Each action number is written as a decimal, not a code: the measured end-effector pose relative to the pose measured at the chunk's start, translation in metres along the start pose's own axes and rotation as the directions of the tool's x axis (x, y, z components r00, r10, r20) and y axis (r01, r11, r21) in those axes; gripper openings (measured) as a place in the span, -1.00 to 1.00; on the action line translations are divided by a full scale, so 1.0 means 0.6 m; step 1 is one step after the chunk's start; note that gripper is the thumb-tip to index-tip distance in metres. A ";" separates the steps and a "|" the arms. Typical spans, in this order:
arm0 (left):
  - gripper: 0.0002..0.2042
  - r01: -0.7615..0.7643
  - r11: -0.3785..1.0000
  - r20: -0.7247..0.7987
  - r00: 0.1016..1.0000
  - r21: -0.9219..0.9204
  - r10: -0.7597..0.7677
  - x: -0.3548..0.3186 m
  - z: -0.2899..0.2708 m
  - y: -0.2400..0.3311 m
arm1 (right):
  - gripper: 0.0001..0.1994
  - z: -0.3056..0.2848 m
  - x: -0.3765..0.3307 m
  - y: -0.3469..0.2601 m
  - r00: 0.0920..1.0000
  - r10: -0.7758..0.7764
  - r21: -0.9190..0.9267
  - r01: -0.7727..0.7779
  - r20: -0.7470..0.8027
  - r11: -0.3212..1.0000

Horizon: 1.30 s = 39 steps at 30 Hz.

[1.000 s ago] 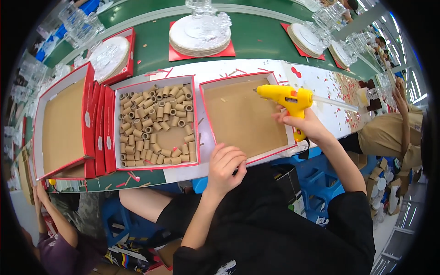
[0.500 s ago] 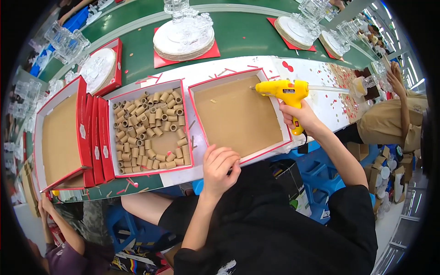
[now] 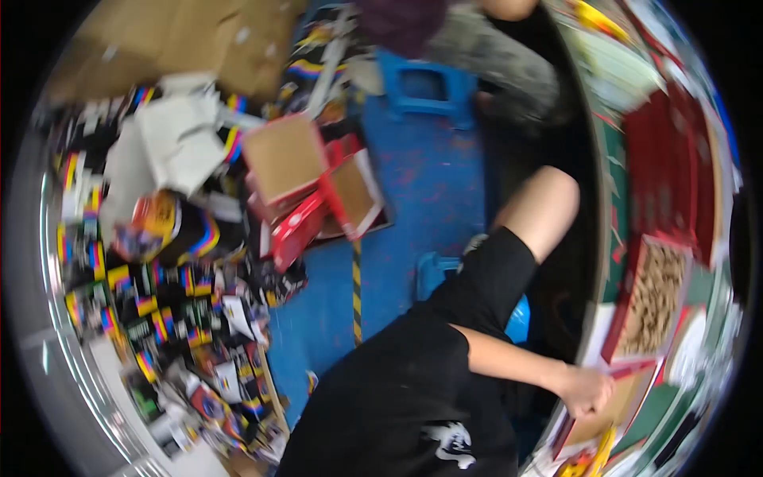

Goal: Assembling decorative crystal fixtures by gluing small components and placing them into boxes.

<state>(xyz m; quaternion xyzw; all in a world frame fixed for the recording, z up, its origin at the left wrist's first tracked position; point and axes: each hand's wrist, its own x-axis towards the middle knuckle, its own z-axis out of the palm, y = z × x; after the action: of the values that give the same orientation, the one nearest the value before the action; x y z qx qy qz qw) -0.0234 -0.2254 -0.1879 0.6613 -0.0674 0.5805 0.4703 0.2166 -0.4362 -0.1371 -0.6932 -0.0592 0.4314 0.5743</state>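
Left fingers: the left hand (image 3: pixel 586 393) is curled loosely; blur hides how far the fingers close and whether they hold anything.
Right fingers: the right hand is out of view, so its grip cannot be told.
Shallow box: the open box (image 3: pixel 628 397) with a brown base lies on the table, just beyond the left hand, which overlaps its near side.
Glue gun: the yellow glue gun (image 3: pixel 605 447) shows near the lower edge, beside that box, partly cut off.
Tubes: short cardboard tubes (image 3: pixel 656 298) fill a second red-walled box, just beside the first.
Stack: red boxes (image 3: pixel 666 171) stand farther along the green table (image 3: pixel 613 191).
Floor: a blue stool (image 3: pixel 429 103) stands near another person's camouflage-clad leg (image 3: pixel 513 67); red cartons (image 3: pixel 284 159) and a blurred heap of colourful packages (image 3: pixel 159 306) lie farther left.
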 end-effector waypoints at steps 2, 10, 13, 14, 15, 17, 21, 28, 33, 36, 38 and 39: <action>-0.79 0.022 0.994 -0.063 0.998 0.110 -0.015 -0.007 0.000 0.001 | -0.53 0.075 0.050 -0.010 0.992 0.052 -0.091 -0.042 0.119 0.995; -0.75 0.054 0.997 -0.057 0.997 -0.046 -0.057 -0.027 0.016 -0.014 | -0.58 0.194 -0.197 -0.049 0.978 -0.147 -0.146 0.126 -0.146 0.981; -0.81 0.259 0.966 0.184 0.950 -0.022 -0.251 -0.038 -0.003 -0.012 | -0.64 0.084 -0.163 0.002 0.989 -0.146 0.253 0.139 0.007 0.958; -0.83 0.172 0.980 0.206 0.960 0.099 -0.189 0.004 -0.040 0.012 | -0.61 0.057 -0.162 0.013 0.990 -0.128 0.057 0.132 -0.064 0.990; -0.85 0.172 0.977 0.251 0.947 0.128 -0.200 -0.008 -0.052 0.007 | -0.62 0.132 -0.173 0.007 0.976 -0.146 0.080 0.161 -0.163 0.984; -0.95 0.296 0.954 0.201 0.933 0.041 -0.298 0.016 -0.064 0.031 | -0.66 0.188 -0.226 -0.021 0.960 -0.166 0.057 0.183 -0.227 0.981; -0.96 0.311 0.950 0.246 0.923 -0.020 -0.297 0.038 -0.041 0.025 | -0.69 0.182 -0.275 -0.024 0.959 -0.134 -0.002 0.138 -0.249 0.990; -0.94 0.305 0.951 0.283 0.909 0.054 -0.308 0.032 -0.037 0.024 | -0.79 0.202 -0.236 0.006 0.967 -0.070 -0.057 0.058 -0.245 0.997; -0.94 0.313 0.947 0.303 0.897 0.076 -0.321 0.028 -0.039 0.028 | -0.85 0.201 -0.214 0.006 0.975 -0.042 -0.068 0.027 -0.218 0.997; -0.93 0.297 0.949 0.323 0.892 0.108 -0.316 0.037 -0.040 0.026 | -0.85 0.207 -0.215 0.000 0.975 0.000 -0.033 -0.007 -0.223 0.999; -0.93 0.288 0.950 0.347 0.884 0.124 -0.313 0.035 -0.042 0.028 | -0.85 0.204 -0.219 -0.003 0.975 0.028 0.017 -0.025 -0.222 1.000; -0.93 0.304 0.946 0.361 0.874 0.113 -0.324 0.034 -0.043 0.027 | -0.85 0.204 -0.220 -0.006 0.974 0.027 0.022 -0.023 -0.226 0.999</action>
<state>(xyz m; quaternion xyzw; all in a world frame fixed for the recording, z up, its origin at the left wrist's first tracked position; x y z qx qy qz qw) -0.0455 -0.2069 -0.1650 0.7742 -0.0322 0.3609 0.5190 0.0547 -0.4196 -0.0601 -0.7328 0.0196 0.3574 0.5786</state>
